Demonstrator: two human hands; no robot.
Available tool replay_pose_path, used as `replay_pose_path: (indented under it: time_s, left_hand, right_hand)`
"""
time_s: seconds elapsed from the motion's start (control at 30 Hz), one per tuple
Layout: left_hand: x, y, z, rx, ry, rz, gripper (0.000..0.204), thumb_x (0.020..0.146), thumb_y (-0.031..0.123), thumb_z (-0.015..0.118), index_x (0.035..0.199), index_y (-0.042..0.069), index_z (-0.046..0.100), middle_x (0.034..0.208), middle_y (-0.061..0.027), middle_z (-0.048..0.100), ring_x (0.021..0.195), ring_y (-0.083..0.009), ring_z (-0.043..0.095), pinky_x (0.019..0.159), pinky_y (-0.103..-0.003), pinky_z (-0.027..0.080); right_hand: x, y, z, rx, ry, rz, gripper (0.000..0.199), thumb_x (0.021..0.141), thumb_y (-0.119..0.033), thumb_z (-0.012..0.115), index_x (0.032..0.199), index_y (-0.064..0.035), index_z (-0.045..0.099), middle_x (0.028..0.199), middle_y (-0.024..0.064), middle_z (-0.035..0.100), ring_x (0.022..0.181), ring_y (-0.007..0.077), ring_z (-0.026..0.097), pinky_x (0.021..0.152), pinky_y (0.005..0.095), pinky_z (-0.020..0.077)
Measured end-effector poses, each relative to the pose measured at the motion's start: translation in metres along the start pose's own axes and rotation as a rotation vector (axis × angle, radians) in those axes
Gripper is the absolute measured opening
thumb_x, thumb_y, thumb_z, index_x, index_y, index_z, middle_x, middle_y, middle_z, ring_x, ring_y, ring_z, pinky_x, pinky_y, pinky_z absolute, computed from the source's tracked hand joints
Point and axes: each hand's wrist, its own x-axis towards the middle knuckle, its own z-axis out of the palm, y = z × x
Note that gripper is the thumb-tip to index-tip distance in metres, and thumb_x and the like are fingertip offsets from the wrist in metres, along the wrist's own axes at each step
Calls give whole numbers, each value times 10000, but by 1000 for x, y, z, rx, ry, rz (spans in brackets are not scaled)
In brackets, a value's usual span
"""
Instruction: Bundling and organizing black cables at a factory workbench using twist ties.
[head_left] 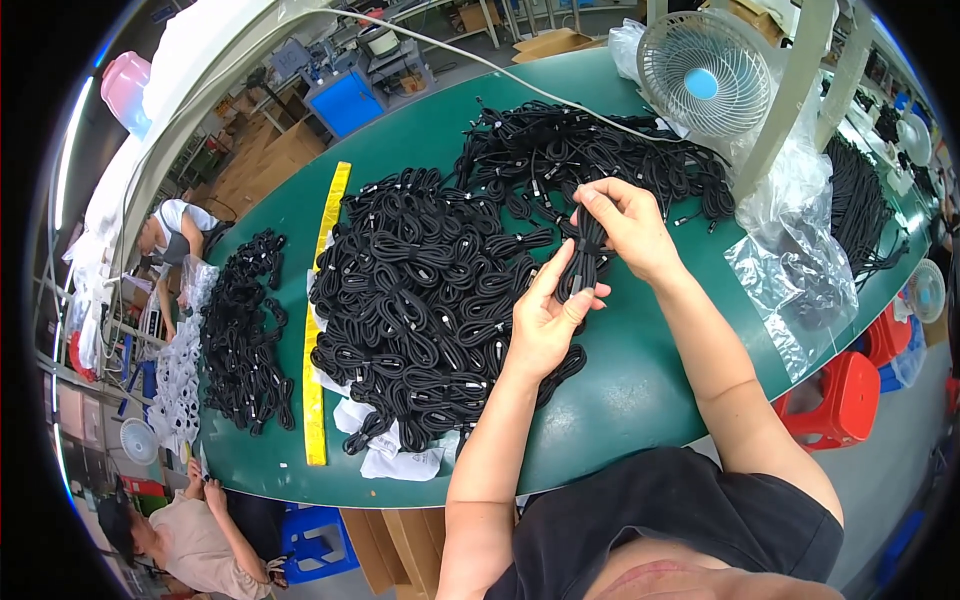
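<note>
A bundle of black cable (586, 254), coiled into long loops, is held upright between my two hands above the green table (640, 350). My left hand (547, 315) grips its lower end between thumb and fingers. Higher up, my right hand (630, 225) pinches the upper end. A large heap of coiled black cables (410, 300) lies just left of my hands. Beyond them, loose black cables (560, 140) with small metal plugs spread across the far part of the table.
A yellow strip (316, 370) separates the heap from another cable pile (245, 340). Clear plastic bags (790, 290) and a white fan (703, 75) stand to the right. Red stools (835, 400) are beside the table. Two people sit at left, one near a blue stool (315, 540).
</note>
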Motion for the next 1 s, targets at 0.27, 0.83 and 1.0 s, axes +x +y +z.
replay_pose_path:
  time_s: [0.27,0.83,1.0]
  left_hand:
    - [1,-5,11,-400,113,-209,439,866,10,489,1282,-39,360,1030,-190,569,815,-246,619,709,-311,529]
    - [11,-1,-40,-887,512,109,266,902,237,484,973,-16,530,967,-182,602,743,-215,589,660,-287,500]
    - [10,10,-46,-889,514,112,301,897,267,489,1007,-8,546,1056,-180,594,781,-220,583,684,-302,491]
  right_hand:
    - [-3,3,4,258,-16,-71,314,906,-305,503,760,-39,583,614,16,566,491,35,476,417,172,333]
    - [33,105,-18,-867,-8,-155,336,783,-299,609,968,-20,622,924,131,638,841,303,569,764,389,456]
    - [31,116,-11,-1194,-106,-206,396,731,-302,656,1021,-36,616,1015,150,589,1054,307,445,903,390,352]
